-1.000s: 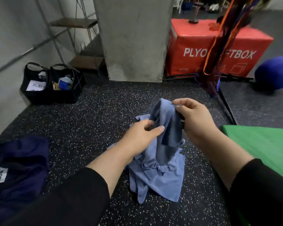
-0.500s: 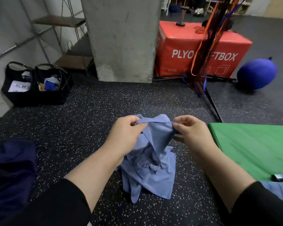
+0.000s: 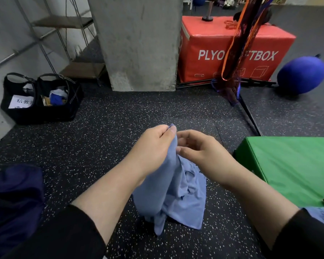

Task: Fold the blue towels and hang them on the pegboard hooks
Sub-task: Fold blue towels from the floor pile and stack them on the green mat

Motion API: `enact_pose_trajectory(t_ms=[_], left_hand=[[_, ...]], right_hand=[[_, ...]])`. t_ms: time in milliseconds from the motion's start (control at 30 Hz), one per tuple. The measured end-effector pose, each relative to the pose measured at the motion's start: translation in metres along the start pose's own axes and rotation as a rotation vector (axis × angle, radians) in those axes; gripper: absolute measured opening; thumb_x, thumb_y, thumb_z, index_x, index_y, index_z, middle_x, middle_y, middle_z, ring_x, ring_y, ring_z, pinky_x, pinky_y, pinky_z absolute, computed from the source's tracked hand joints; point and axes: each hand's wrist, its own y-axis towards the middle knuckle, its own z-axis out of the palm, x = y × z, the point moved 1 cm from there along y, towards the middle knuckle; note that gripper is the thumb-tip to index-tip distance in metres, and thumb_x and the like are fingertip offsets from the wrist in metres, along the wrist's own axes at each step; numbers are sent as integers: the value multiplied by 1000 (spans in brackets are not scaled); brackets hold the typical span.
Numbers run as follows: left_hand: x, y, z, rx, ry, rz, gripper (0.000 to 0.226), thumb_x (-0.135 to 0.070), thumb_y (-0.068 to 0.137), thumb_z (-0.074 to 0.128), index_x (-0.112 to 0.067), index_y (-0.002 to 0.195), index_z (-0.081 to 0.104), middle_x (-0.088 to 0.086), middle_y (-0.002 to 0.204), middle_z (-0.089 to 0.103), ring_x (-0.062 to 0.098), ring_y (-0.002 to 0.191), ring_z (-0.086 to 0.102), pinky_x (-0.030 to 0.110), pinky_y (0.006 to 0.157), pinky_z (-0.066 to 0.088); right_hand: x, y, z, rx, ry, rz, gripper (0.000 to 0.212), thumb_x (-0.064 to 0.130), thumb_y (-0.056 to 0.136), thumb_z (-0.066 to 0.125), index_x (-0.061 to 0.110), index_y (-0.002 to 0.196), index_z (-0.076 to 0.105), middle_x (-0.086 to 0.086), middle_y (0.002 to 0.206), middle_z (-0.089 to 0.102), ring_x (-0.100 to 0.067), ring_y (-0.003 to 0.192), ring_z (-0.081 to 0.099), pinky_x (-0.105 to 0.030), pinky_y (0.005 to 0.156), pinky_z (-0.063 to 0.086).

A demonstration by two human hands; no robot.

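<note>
A light blue towel [image 3: 178, 199] lies crumpled on the speckled black floor, with one part pulled up. My left hand [image 3: 153, 146] pinches the towel's raised corner between thumb and fingers. My right hand [image 3: 200, 152] hovers right beside that raised fold, its fingers loosely curled with a gap between thumb and index, gripping nothing that I can see. Part of another blue towel [image 3: 322, 215] shows at the lower right edge, on the green mat. No pegboard or hooks appear in this view.
A green mat [image 3: 292, 165] lies to the right, a dark navy cloth [image 3: 13, 202] to the left. Black baskets [image 3: 41, 101] stand at far left by a metal shelf [image 3: 67, 43]. Ahead are a concrete pillar [image 3: 138, 43], red plyo box [image 3: 232, 49], hanging straps [image 3: 238, 43], blue ball [image 3: 301, 74].
Both hands pinched a stretched edge of the towel half a second ago. Now my left hand alone holds the corner up, and my right hand has let go and sits close beside it.
</note>
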Motion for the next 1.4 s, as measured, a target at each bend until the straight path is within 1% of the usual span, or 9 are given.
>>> enact_pose_trajectory(t_ms=[100, 233, 333, 467, 667, 867, 1067, 1300, 1400], left_hand=[[-3, -2, -3, -72, 90, 50, 52, -42, 105, 47, -10, 65, 40, -14, 56, 35, 7, 56, 32, 31, 54, 31], [-7, 0, -11, -146, 148, 122, 49, -37, 105, 49, -2, 71, 48, 1, 60, 40, 12, 57, 34, 38, 56, 32], [-10, -1, -17, -216, 93, 163, 50, -39, 104, 49, -3, 70, 45, 12, 64, 38, 15, 61, 35, 42, 57, 34], [-11, -1, -27, -221, 23, 143, 50, -37, 106, 49, -16, 65, 32, 0, 61, 30, 14, 58, 28, 34, 56, 26], [-4, -2, -31, -171, 62, 101, 44, -41, 101, 54, -4, 78, 60, 14, 68, 62, 27, 63, 58, 53, 71, 56], [-4, -3, -26, -204, 70, 108, 35, -33, 101, 58, -8, 78, 63, 4, 61, 49, 13, 58, 38, 36, 58, 34], [-5, 1, -24, -292, 85, 68, 43, -28, 105, 49, -10, 68, 37, -9, 57, 31, 9, 53, 24, 30, 51, 22], [-11, 4, -55, -616, -41, 169, 40, -28, 107, 48, -8, 72, 46, -13, 56, 33, 5, 57, 26, 25, 52, 24], [-9, 7, -78, -774, -75, 164, 40, -31, 107, 46, -8, 75, 48, -12, 57, 33, 4, 55, 26, 26, 52, 24]], right_hand=[[-2, -1, -1, -2, -97, 8, 11, 21, 95, 69, 10, 96, 70, -17, 85, 68, -7, 73, 55, -30, 72, 45], [-3, 0, -1, -45, 4, 25, 15, 13, 94, 69, 10, 84, 58, 3, 66, 55, 1, 52, 44, -10, 47, 34], [-1, 0, 0, -30, 154, 54, 19, 24, 96, 68, 9, 89, 59, 0, 72, 62, -6, 60, 54, -18, 53, 41], [-3, 0, -1, -13, 53, 101, 74, 70, 94, 47, -4, 93, 56, -7, 80, 55, -18, 75, 48, -38, 74, 39], [-11, 2, 6, 54, 110, 103, 17, 22, 96, 69, 11, 85, 64, -2, 71, 54, -14, 64, 44, -25, 57, 34], [-13, 8, 12, 21, 123, 105, 23, 38, 76, 78, 22, 77, 62, -7, 80, 60, -19, 79, 52, -42, 78, 43], [-8, 15, 8, -136, 117, -4, 22, 16, 89, 74, 11, 78, 57, -7, 69, 58, -18, 67, 48, -32, 60, 36], [-7, 11, 9, 78, -303, 56, 54, 56, 90, 61, 3, 82, 57, -11, 67, 54, -13, 62, 43, -39, 58, 38], [-2, 10, 5, 35, -366, 51, 51, 53, 93, 62, 3, 85, 60, -10, 66, 56, -13, 60, 46, -40, 56, 42]])
